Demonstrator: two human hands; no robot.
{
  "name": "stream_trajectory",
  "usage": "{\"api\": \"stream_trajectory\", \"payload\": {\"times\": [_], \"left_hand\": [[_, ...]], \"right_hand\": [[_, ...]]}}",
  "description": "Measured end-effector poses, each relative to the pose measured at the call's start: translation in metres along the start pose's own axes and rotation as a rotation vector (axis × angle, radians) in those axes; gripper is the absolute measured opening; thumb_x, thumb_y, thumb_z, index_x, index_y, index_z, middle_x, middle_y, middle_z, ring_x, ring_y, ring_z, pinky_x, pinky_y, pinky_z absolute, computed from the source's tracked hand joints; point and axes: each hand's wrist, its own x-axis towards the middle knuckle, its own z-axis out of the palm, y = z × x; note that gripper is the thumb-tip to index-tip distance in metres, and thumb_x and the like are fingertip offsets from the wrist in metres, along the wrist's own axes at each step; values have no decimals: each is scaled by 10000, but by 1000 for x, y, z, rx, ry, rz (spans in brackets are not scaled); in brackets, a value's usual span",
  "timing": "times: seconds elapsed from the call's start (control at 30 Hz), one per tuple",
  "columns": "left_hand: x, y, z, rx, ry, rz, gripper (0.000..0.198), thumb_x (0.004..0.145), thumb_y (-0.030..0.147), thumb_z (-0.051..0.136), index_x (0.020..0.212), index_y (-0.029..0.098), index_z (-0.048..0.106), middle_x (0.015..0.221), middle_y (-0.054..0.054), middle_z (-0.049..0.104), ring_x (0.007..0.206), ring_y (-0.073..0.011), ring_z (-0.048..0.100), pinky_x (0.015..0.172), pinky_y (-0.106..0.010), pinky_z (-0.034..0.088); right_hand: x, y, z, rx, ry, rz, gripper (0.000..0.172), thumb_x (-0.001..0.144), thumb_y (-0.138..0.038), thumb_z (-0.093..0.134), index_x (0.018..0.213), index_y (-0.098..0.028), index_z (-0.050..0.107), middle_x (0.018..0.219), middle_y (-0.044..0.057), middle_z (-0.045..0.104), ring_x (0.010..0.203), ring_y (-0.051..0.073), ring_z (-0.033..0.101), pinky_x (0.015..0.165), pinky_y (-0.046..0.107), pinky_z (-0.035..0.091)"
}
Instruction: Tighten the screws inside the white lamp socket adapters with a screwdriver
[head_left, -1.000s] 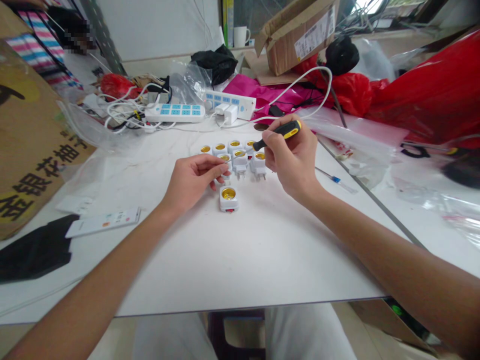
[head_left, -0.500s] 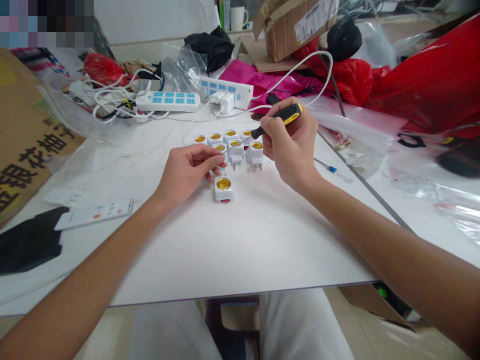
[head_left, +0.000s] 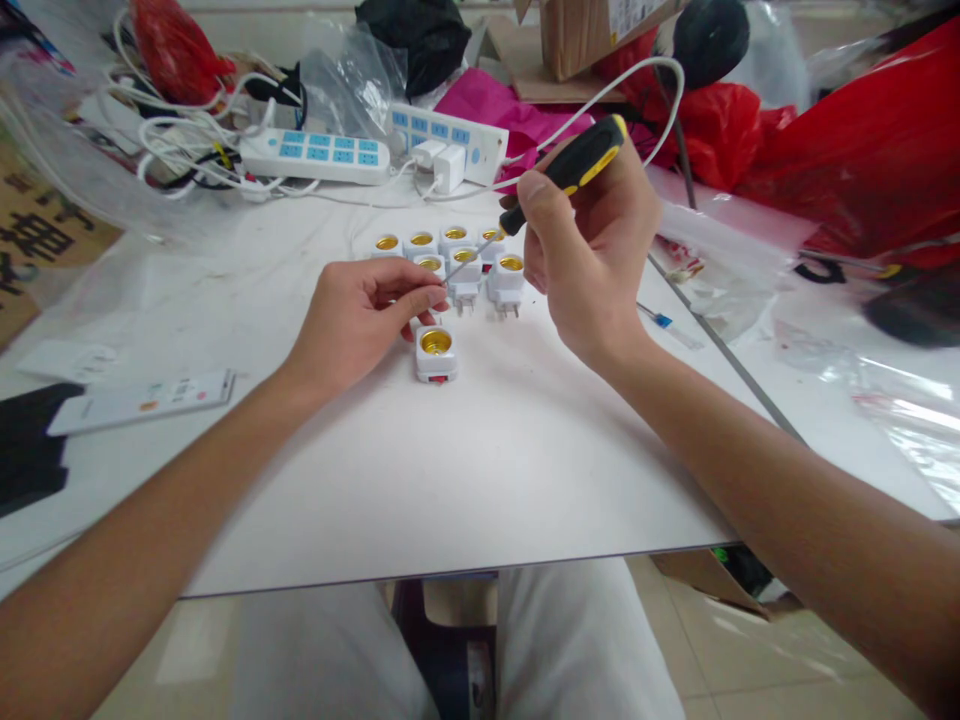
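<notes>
My right hand [head_left: 592, 265] is wrapped round the black-and-yellow handle of a screwdriver [head_left: 589, 158]. Its thin shaft slants down to the left, over a group of white plug-in lamp sockets [head_left: 465, 275] with gold-coloured threads. At the shaft's tip, the thumb and fingers of my left hand [head_left: 352, 320] are pinched together; whatever lies between them is too small to make out. Just below those fingers a single lamp socket [head_left: 436, 352] stands on the white table, opening upward, with a red switch at its front.
Behind the sockets lie a power strip [head_left: 315, 157], a second strip [head_left: 450, 140] with white chargers, and tangled white cables [head_left: 187, 150]. A white box [head_left: 142, 402] rests on the left. Red plastic bags [head_left: 862, 150] and clear wrapping [head_left: 900, 400] are on the right.
The view has tilted down and moved closer, shifting the table items. The screwdriver remains in my right hand, its tip by my pinched left fingers, the shaft now showing more clearly.
</notes>
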Motion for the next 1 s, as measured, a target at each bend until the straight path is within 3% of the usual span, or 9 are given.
{"api": "stream_trajectory", "payload": {"times": [0.1, 0.2, 0.4, 0.57, 0.77, 1.0], "left_hand": [[-2, 1, 2, -23, 30, -39, 194, 863, 346, 986, 958, 193, 915, 924, -81, 869, 778, -216, 788, 654, -297, 596], [-3, 3, 3, -23, 41, -60, 177, 854, 316, 994, 957, 195, 916, 928, -82, 867, 791, -215, 786, 674, -302, 582], [-6, 2, 2, 95, 3, 22, 141, 942, 362, 906, 1028, 256, 942, 946, -49, 879, 791, -205, 765, 662, -291, 561], [-6, 1, 0, 129, -1, 47, 170, 963, 386, 882, 1078, 278, 946, 953, -44, 888, 790, -208, 766, 663, -291, 572], [-5, 0, 0, 116, 17, 36, 197, 959, 383, 895, 1104, 258, 943, 941, -55, 887, 746, -194, 758, 636, -288, 571], [-1, -1, -4, 140, 29, 64, 136, 984, 331, 865, 1063, 239, 927, 943, -43, 880, 688, -154, 742, 648, -280, 584]], "right_hand": [[-1, 1, 4, 34, 122, -159, 450, 981, -644, 810, 927, -321, 501, 713, -33, 492, 715, 182, 530, 598, 326, 454], [-3, 0, 6, 49, 88, -213, 461, 978, -643, 823, 924, -322, 496, 736, -24, 499, 735, 189, 548, 594, 323, 474], [-7, -1, 7, -5, 112, -249, 446, 973, -666, 811, 963, -322, 528, 793, -11, 522, 707, 183, 562, 533, 318, 446], [-9, -2, 8, -12, 127, -252, 337, 1034, -541, 772, 948, -309, 543, 835, -16, 524, 641, 150, 517, 534, 320, 436], [-8, -2, 6, -88, 158, -195, 417, 1005, -678, 752, 972, -325, 531, 813, -10, 554, 670, 175, 555, 520, 315, 462], [4, 10, 3, -32, 166, -340, 417, 1009, -679, 750, 964, -324, 536, 772, -29, 537, 618, 162, 515, 497, 312, 437]]}}
